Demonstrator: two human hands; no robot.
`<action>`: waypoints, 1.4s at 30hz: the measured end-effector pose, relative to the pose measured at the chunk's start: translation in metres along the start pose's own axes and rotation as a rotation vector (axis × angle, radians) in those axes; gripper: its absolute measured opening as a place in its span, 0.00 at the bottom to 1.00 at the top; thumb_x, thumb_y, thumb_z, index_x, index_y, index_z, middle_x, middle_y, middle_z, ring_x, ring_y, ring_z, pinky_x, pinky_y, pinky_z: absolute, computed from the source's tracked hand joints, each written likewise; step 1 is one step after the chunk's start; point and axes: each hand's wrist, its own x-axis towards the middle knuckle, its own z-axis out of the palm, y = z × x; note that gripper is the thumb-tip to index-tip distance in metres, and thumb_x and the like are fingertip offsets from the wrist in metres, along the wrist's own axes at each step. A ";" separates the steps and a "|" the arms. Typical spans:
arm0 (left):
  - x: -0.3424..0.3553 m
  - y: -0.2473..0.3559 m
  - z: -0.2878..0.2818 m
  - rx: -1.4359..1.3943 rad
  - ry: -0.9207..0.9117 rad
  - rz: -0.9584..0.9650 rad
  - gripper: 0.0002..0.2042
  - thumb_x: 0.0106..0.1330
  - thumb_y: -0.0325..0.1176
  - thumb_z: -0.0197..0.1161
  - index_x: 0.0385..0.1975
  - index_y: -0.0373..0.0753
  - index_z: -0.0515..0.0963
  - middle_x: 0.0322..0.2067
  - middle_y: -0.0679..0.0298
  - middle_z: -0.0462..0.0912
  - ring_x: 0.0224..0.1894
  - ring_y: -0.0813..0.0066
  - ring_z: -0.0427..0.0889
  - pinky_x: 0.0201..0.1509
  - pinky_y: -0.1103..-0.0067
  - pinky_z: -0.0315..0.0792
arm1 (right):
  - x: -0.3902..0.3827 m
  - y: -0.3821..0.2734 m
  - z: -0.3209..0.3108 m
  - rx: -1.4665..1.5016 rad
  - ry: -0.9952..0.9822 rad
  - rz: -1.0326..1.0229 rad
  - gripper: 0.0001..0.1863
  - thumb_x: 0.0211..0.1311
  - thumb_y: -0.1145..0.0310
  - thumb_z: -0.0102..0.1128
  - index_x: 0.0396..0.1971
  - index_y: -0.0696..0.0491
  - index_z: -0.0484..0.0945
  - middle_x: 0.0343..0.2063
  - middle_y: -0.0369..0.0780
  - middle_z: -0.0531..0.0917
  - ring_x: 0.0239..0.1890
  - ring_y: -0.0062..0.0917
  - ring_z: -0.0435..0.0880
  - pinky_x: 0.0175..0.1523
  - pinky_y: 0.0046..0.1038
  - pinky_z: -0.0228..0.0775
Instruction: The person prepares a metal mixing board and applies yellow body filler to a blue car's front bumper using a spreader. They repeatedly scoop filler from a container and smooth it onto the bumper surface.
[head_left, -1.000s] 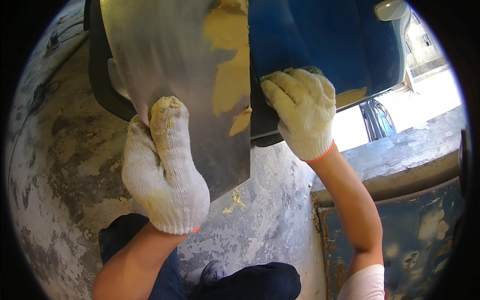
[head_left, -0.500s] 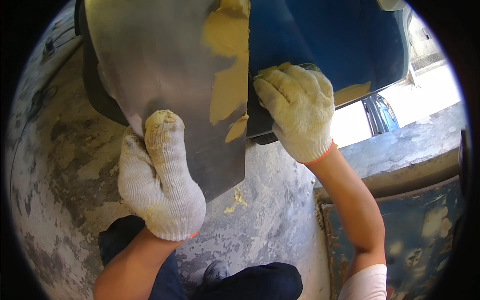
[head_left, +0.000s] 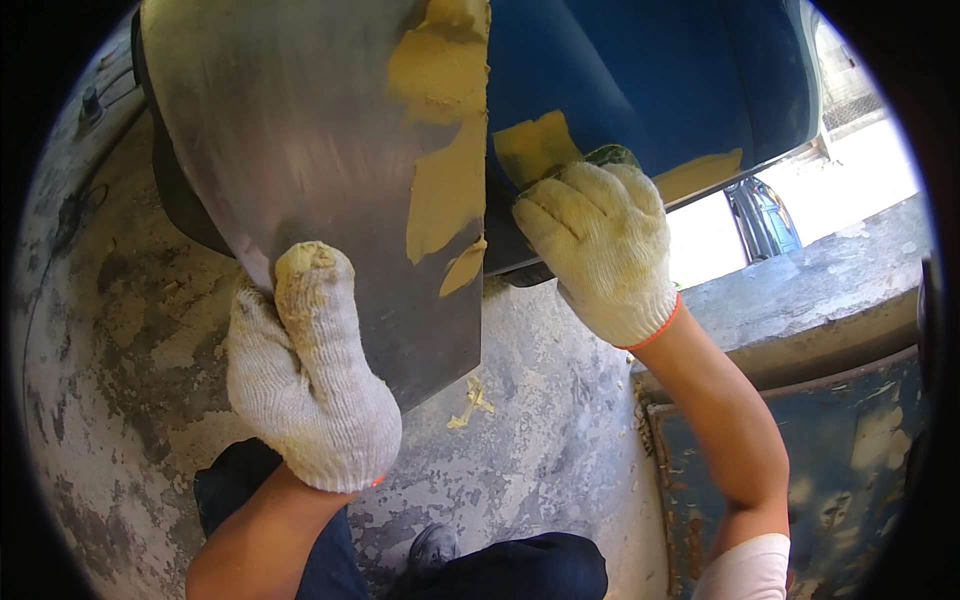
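My left hand [head_left: 312, 375], in a white knit glove, is closed on the lower left edge of a grey metal plate [head_left: 300, 120], thumb on top and fingers beneath. Yellow putty [head_left: 440, 185] lies thickly along the plate's right side. In a matching glove with an orange cuff, my right hand [head_left: 605, 245] is closed around a thin green putty spreader [head_left: 612, 154]; only its edge shows. It rests against the lower part of a blue vehicle panel [head_left: 640, 70]. Just above my fingers, a fresh yellow putty patch [head_left: 538, 145] sticks to the panel; another smear [head_left: 700, 175] runs along its lower edge.
Below is a worn, stained concrete floor [head_left: 540, 420] with a small putty dropping [head_left: 472, 403]. A concrete ledge [head_left: 810, 270] stands at the right, above a rusty, paint-chipped blue sheet [head_left: 800, 470]. A hose or cable [head_left: 120, 130] lies at the far left.
My right hand has moved down the blue panel, uncovering a yellow putty patch above it. The plate and my left hand sit slightly lower and further left in view.
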 end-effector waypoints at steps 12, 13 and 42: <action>0.000 0.010 0.000 -0.054 0.002 -0.071 0.11 0.80 0.34 0.64 0.40 0.30 0.78 0.32 0.63 0.81 0.33 0.77 0.77 0.39 0.78 0.73 | -0.039 0.012 -0.015 -0.076 -0.177 -0.051 0.13 0.45 0.71 0.65 0.34 0.55 0.86 0.35 0.37 0.84 0.43 0.29 0.80 0.50 0.32 0.72; -0.003 0.012 -0.003 -0.130 -0.024 -0.148 0.12 0.80 0.35 0.64 0.40 0.30 0.78 0.31 0.62 0.81 0.32 0.76 0.78 0.39 0.76 0.73 | -0.043 0.013 -0.019 -0.079 -0.261 -0.047 0.13 0.45 0.72 0.65 0.35 0.55 0.86 0.35 0.37 0.84 0.43 0.29 0.80 0.49 0.32 0.72; 0.001 0.042 -0.022 -0.092 -0.017 -0.233 0.17 0.82 0.41 0.57 0.45 0.30 0.81 0.34 0.54 0.86 0.33 0.61 0.84 0.43 0.69 0.76 | -0.018 -0.027 -0.071 0.179 0.242 0.294 0.17 0.48 0.76 0.67 0.41 0.50 0.84 0.40 0.36 0.86 0.47 0.35 0.83 0.53 0.41 0.71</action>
